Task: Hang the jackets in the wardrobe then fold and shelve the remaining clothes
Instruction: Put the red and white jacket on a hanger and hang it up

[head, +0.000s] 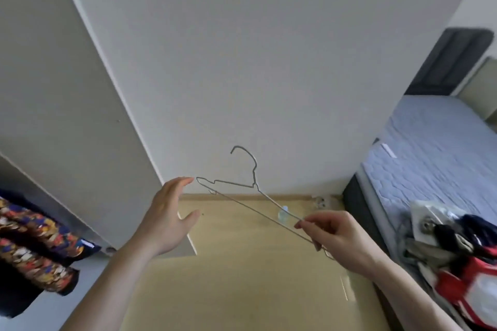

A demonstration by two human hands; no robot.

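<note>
A thin grey wire hanger [243, 185] is held out in front of me, hook up, its long bar slanting down to the right. My right hand [334, 239] pinches its right end. My left hand [168, 219] is open with fingers spread, its fingertips just short of the hanger's left tip. A patterned dark jacket [32, 247] with orange and blue print hangs at the left inside the wardrobe. A pile of clothes [462, 260], red, white and dark, lies on the bed at the right.
The open white wardrobe door [61, 105] stands at the left. A bed with a pale blue mattress [427, 158] runs along the right, a dark headboard [451, 62] behind it. Yellowish floor [236, 277] and a white wall [269, 62] lie ahead.
</note>
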